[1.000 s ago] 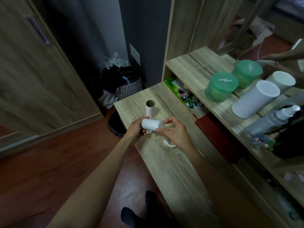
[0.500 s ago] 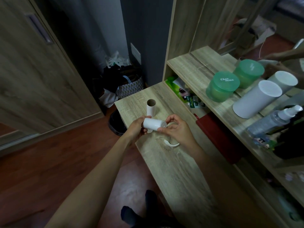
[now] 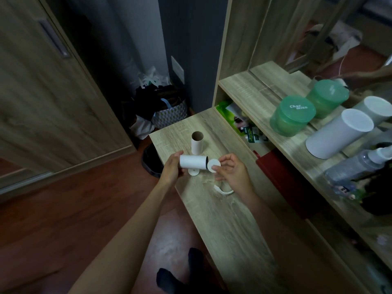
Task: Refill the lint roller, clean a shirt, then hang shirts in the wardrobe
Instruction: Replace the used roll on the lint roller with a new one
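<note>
My left hand [image 3: 171, 169] grips a white lint refill roll [image 3: 192, 161], held sideways above the wooden table [image 3: 229, 225]. Its right end shows a dark opening. My right hand [image 3: 230, 170] pinches a round white end cap [image 3: 213, 165] just off that end. Behind the roll an empty cardboard core [image 3: 197, 142] stands upright. A second white disc [image 3: 193, 172] lies on the table under the roll. A curved white lint roller handle [image 3: 222, 190] lies beneath my right wrist, partly hidden.
A shelf [image 3: 254, 98] to the right carries a green jar [image 3: 292, 116], a white cylinder [image 3: 337, 133] and a spray bottle [image 3: 360, 164]. A bag of clothes [image 3: 167, 111] sits on the floor by the wardrobe door [image 3: 42, 102]. A dark bin [image 3: 151, 161] stands under the table's left edge.
My right hand has pulled the white end cap off the roll's right end; it now sits apart from the roll, whose dark opening shows.
</note>
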### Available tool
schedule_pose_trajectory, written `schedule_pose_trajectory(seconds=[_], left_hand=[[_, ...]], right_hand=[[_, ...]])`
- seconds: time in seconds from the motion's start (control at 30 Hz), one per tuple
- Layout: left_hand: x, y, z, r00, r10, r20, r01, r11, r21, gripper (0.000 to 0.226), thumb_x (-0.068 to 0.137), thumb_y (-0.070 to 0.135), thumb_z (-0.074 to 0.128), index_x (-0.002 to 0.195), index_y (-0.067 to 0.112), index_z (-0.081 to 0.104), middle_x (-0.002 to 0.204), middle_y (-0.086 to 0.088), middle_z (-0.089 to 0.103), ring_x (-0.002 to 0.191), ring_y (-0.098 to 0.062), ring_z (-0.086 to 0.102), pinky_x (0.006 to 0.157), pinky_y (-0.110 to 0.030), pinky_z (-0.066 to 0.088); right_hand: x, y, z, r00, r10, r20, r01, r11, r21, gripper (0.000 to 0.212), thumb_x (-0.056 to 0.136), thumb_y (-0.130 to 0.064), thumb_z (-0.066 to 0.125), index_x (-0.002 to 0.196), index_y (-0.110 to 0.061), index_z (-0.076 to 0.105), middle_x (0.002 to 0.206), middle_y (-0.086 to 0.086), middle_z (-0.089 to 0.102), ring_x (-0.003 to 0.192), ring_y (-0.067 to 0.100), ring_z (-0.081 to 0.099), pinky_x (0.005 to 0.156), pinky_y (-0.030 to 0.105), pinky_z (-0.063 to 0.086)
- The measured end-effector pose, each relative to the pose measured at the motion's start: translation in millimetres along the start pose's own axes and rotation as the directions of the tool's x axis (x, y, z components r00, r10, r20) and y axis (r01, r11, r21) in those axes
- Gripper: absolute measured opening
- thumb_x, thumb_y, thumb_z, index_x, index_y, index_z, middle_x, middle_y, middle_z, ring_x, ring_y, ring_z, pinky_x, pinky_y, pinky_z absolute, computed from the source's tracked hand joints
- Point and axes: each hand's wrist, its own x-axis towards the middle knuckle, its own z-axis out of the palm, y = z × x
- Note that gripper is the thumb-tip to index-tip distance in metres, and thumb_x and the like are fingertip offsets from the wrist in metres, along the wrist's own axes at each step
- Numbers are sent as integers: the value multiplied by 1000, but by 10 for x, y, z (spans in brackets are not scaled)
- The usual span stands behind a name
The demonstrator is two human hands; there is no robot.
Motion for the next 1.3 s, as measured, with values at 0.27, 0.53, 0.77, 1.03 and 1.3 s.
schedule_pose_trajectory(seconds=[0.27,0.53,0.77,1.03,1.3], left_hand=[[-77,-131,-378,992,69,-109,-73,997,-33,37,99,30,51,131,13,50,121,-9,56,80,-13,64,67,-17,55],[-149,-170,-562,994,74,-83,-81,993,-85,38,91,17,64,127,11,53,127,-16,56,79,-12,71,71,-21,57],[-180,-128,-595,994,50,-99,-65,987,-149,35,90,16,66,123,14,56,126,-15,56,93,-25,68,71,-21,57],[-146,37,-827,973,74,-220,-130,958,-257,34,93,9,60,126,8,53,111,-7,58,90,-23,65,71,-20,58],[353,217,-1523,924,52,-379,-196,915,-353,37,93,15,61,128,9,53,120,-11,59,85,-21,68,78,-26,59]], right_hand=[[324,237,65,996,86,-31,-91,948,-305,8,89,-4,61,96,-6,59,84,10,66,60,20,63,64,43,57],[670,630,110,996,89,-17,-84,844,-530,11,85,-7,66,88,-16,62,85,9,65,81,34,67,72,49,57],[482,468,57,995,-76,-63,19,772,-635,21,85,-23,68,104,-13,67,103,5,68,93,20,64,83,36,53],[134,-400,594,966,-253,-53,250,966,-66,19,96,-20,53,102,-10,67,92,5,70,74,6,66,64,21,54],[900,-759,1567,941,-336,41,338,936,-95,28,101,-21,41,120,-16,61,111,-4,66,97,4,63,82,29,55]])
